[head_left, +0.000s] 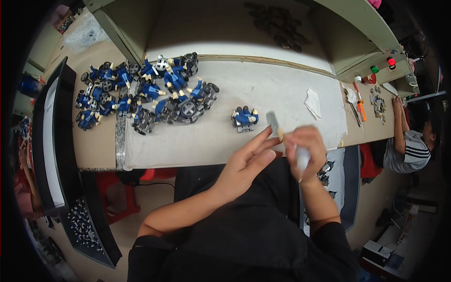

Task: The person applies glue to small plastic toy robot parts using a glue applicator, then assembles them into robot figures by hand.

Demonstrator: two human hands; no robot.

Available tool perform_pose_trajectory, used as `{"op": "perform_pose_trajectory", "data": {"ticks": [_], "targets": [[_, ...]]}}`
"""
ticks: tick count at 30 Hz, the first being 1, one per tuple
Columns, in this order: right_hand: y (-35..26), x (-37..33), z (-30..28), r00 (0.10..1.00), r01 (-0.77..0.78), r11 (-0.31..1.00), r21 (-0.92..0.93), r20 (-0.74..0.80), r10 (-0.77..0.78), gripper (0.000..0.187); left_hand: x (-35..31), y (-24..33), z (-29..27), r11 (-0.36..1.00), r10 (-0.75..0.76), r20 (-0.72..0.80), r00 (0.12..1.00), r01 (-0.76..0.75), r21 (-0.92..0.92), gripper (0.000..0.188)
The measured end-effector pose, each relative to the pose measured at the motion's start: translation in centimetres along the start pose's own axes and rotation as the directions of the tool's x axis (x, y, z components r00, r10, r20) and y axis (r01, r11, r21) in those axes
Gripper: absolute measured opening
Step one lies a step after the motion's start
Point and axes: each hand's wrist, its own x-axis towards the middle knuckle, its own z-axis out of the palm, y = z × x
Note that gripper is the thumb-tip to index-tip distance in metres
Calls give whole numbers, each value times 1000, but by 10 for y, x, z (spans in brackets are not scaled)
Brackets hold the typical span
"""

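My right hand (307, 146) is closed around a white pen-like tool (302, 160) and also pinches a small grey flat piece (272, 121) with a tan end. Just to its left, my left hand (248, 162) is held with fingers spread and nothing in it, fingertips almost touching the grey piece. Beyond both hands, a single blue toy figure on grey wheels (244, 118) sits alone on the white mat (263, 89).
A heap of several blue wheeled toy figures (145, 94) lies at the mat's left. A white cloth (312, 103) lies at the right. An orange tool (361, 110) and another person (408, 145) are at the far right. A dark tray (89, 225) stands lower left.
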Motion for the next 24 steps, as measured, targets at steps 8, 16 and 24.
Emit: {"op": "perform_pose_trajectory", "data": {"ticks": [8, 16, 24], "targets": [[-33, -48, -16, 916, -391, 904, 170, -27, 401, 25, -8, -29, -14, 953, -17, 34, 999, 6, 304, 23], [-30, -25, -11, 868, -448, 873, 193, 329, 372, 19, -17, -12, -24, 590, 41, 34, 999, -51, 806, 20], [6, 2, 11, 946, -265, 962, 73, 213, 245, 15, 12, 19, -61, 9, 507, 271, 818, -319, 948, 71]]}}
